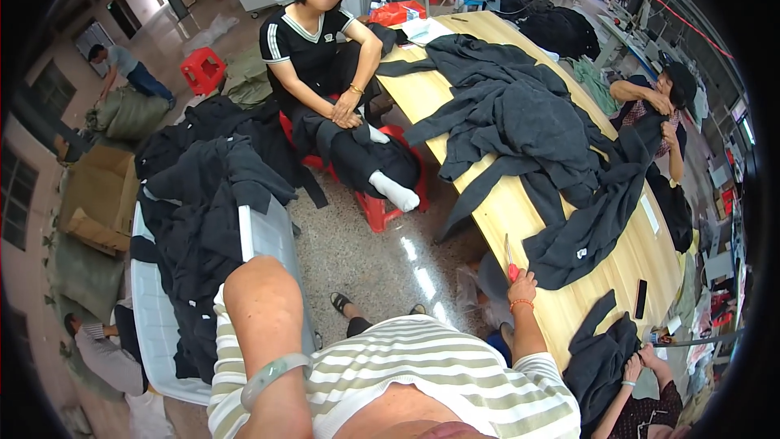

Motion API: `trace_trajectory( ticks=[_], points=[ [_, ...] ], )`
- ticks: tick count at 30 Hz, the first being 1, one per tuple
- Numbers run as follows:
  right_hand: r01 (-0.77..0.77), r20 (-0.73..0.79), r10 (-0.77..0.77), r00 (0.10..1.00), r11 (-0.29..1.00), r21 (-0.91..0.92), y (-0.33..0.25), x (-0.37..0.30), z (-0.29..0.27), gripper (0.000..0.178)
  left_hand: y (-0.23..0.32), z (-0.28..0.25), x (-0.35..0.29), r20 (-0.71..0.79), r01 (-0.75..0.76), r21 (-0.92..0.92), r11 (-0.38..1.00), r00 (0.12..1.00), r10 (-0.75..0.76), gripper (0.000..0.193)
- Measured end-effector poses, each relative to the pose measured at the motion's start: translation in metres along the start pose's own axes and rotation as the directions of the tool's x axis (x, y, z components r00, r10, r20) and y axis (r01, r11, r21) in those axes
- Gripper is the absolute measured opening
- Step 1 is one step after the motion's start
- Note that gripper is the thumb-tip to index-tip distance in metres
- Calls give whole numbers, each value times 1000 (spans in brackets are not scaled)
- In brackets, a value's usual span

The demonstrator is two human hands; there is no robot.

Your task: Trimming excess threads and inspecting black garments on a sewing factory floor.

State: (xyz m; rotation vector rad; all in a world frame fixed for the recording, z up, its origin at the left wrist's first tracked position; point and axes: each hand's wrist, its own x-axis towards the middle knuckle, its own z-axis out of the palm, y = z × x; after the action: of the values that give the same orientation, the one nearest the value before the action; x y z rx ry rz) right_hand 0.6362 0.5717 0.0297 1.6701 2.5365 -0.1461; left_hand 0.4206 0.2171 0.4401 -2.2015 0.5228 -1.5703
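Observation:
My right hand (524,286) is closed around a pair of red-handled scissors (513,271) at the near edge of the pale wooden table (504,215). Their thin metal blades point away from me, over the tabletop. Just right of them lies a dark garment (561,254) with a small white label. A large heap of dark garments (520,110) spreads across the table beyond. My left arm is bent, its elbow raised and a pale bangle (276,378) near the lower edge; the left hand itself is out of sight.
A white bin (154,333) full of dark clothes stands at my left. Ahead, a person (321,57) sits on a red stool (378,211). Two people handle garments along the table's right side, near a black phone (641,299). A cardboard box (97,195) stands far left.

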Motion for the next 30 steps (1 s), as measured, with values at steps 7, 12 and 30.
trace_trajectory(
  ticks=[7,12,30],
  points=[
    [-18,-59,19,998,999,28,8,0,26,46,34,27,2,19,261,-363,894,962,-273,43],
    [40,-121,-42,992,999,-14,3,-19,27,48,24,37,9,233,365,-913,180,832,-504,45],
    [48,-33,-45,998,994,95,1,-27,25,50,14,25,26,711,-254,269,-929,703,13,48]
  ],
)
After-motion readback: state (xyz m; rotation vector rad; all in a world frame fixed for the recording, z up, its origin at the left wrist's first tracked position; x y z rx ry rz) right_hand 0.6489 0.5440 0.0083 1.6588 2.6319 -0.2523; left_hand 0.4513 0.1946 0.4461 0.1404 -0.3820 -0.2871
